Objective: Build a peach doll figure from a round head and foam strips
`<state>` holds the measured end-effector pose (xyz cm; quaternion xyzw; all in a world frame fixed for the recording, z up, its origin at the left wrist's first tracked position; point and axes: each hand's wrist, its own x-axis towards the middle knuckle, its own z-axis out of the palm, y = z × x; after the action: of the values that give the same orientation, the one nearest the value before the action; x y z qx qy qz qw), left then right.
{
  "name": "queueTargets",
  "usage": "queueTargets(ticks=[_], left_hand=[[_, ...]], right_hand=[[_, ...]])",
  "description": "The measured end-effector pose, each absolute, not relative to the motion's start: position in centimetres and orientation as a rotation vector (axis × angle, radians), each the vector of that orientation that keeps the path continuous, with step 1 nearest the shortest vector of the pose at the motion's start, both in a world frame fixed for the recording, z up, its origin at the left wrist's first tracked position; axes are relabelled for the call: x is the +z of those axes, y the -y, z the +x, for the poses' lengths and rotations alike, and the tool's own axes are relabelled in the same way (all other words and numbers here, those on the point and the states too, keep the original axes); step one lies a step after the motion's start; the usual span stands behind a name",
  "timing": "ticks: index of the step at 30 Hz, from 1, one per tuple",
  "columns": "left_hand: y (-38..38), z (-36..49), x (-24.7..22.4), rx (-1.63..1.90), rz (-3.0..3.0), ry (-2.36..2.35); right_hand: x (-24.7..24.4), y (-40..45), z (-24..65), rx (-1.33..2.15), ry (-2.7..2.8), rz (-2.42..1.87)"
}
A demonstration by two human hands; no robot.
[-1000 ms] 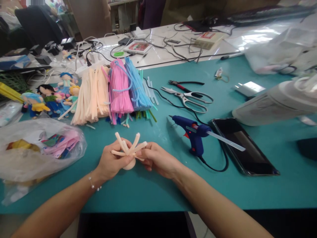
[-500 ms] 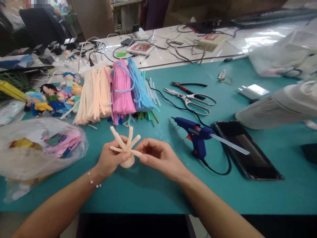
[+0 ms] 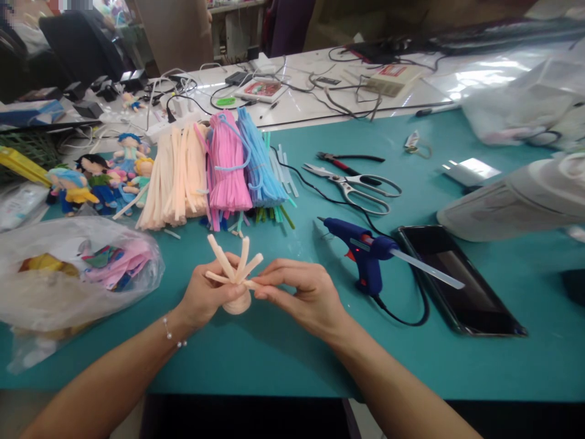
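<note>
A small figure of cream pipe cleaners has a rounded, coiled base and several stems fanning out from it. My left hand grips it from the left, thumb across the place where the stems meet the base. With thumb and fingertips my right hand pinches the end of the stem that points right. Beyond my hands lie bundles of pipe cleaners: cream ones, pink ones and blue ones. To the right, a blue glue gun lies on its side with a clear glue stick protruding from its back.
Scissors and red-black pliers lie behind the glue gun. A phone and a white cylindrical container are at right. At left sit a plastic bag of scraps and several small dolls. A black cable crosses the green mat.
My right fingers have straightened and closed into a flatter pinch on the right-hand stem. My left hand keeps its hold. The whole view has shifted slightly.
</note>
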<state>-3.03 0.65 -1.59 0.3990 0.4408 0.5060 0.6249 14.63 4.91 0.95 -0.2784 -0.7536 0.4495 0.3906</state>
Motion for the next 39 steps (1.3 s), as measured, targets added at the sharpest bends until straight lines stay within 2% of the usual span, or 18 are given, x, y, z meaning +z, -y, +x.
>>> queueTargets(ticks=[14, 20, 29, 39], left_hand=[[-0.6, -2.9, -1.8, 1.143, 0.951, -1.030], [-0.7, -2.8, -1.5, 1.143, 0.928, -1.054], [-0.6, -2.5, -1.7, 1.164, 0.918, -1.053], [-0.8, -2.8, -1.8, 1.171, 0.895, -1.121]], right_hand=[[0.6, -4.3, 14.4, 0.611, 2.062, -0.639], [0.7, -4.5, 14.4, 0.788, 2.075, -0.608], [-0.2, -4.1, 14.2, 0.648, 2.073, -0.626], [0.1, -4.2, 13.9, 0.783, 1.996, -0.734]])
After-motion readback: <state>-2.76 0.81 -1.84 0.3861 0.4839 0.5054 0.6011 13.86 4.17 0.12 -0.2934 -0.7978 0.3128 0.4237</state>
